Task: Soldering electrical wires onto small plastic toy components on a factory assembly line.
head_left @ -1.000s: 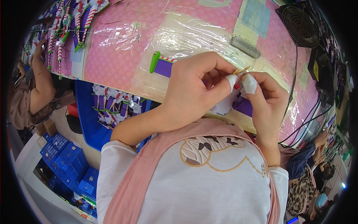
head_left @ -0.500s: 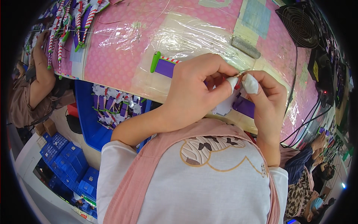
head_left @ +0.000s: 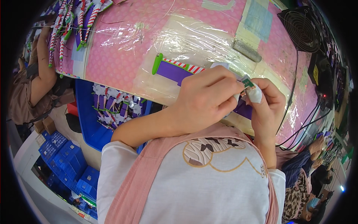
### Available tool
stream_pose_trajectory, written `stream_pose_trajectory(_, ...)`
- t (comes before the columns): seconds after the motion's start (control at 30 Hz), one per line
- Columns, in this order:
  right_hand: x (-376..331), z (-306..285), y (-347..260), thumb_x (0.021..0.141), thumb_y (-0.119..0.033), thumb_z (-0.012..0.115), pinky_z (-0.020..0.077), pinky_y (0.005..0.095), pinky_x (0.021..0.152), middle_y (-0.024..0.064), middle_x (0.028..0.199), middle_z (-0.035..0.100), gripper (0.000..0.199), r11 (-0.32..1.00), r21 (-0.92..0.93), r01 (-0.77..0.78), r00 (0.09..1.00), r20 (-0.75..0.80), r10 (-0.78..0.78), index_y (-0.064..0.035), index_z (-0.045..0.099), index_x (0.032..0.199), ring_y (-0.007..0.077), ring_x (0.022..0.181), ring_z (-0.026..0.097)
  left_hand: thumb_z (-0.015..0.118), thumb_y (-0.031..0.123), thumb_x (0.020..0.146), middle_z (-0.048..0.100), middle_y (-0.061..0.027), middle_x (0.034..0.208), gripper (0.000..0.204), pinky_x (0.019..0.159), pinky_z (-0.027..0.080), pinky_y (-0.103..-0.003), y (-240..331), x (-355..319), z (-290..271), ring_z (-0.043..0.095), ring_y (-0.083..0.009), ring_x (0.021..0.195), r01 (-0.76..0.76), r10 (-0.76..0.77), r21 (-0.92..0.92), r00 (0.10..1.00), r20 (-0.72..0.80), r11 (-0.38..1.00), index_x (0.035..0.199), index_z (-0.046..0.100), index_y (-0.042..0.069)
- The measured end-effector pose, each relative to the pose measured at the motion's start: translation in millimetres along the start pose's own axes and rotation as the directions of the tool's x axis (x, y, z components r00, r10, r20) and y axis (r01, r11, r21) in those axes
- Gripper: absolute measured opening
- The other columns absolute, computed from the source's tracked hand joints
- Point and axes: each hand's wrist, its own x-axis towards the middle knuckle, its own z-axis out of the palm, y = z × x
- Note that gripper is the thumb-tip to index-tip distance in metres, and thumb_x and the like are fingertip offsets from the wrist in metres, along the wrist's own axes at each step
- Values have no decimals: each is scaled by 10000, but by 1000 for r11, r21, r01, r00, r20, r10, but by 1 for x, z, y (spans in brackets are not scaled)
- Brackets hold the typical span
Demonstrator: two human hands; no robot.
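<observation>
A small green circuit board [head_left: 247,83] sits between the thumb and fingers of my right hand [head_left: 269,102], whose thumb wears a white fingertip cover. My left hand [head_left: 210,95] is pinched together right beside the board's left edge; what its fingers hold is hidden. Under my hands lies a flat piece with a purple panel [head_left: 168,73], a red-and-white striped leg [head_left: 194,69] and a green foot [head_left: 157,64]. My left hand covers its middle, and another purple part [head_left: 244,110] shows below the board.
A grey bar [head_left: 247,50] lies beyond my hands, with a black fan [head_left: 300,29] at the far right and black cables [head_left: 296,80] nearby. At left, a blue bin [head_left: 84,115] holds several striped pieces. More hang at the far left by another person's arm [head_left: 44,71].
My right hand has turned and dropped slightly, bringing the green board into sight. My left hand has rolled over and moved lower, uncovering more of the striped leg.
</observation>
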Motion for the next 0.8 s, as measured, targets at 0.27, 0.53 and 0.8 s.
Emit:
stream_pose_trajectory(0.27, 1, 0, 5, 879, -107, 621, 418, 175, 597, 31, 803, 625, 179, 1000, -2, 8, 1000, 4, -8, 51, 619, 962, 51, 671, 516, 679, -82, 609, 619, -78, 795, 255, 481, 464, -251, -5, -2, 5, 584, -161, 593, -53, 53, -1, 998, -33, 999, 844, 646, 12)
stream_pose_trajectory(0.53, 4, -4, 0, 896, -142, 591, 383, 167, 550, 36, 801, 618, 228, 995, -49, -92, 995, 34, 94, 49, 622, 1017, 40, 651, 494, 657, -16, 622, 581, -102, 780, 226, 472, 452, -262, -10, 3, -1, 574, -194, 600, -353, 333, 263, 935, 119, 898, 844, 622, -47)
stream_pose_trajectory(0.8, 19, -8, -12, 895, -228, 573, 305, 175, 466, -7, 631, 551, 271, 930, -165, -328, 939, 47, 340, 34, 635, 858, 19, 542, 427, 640, 27, 651, 572, -93, 815, 179, 470, 436, -250, -15, 12, -7, 564, -173, 626, -502, 414, 340, 859, 301, 795, 812, 599, -38)
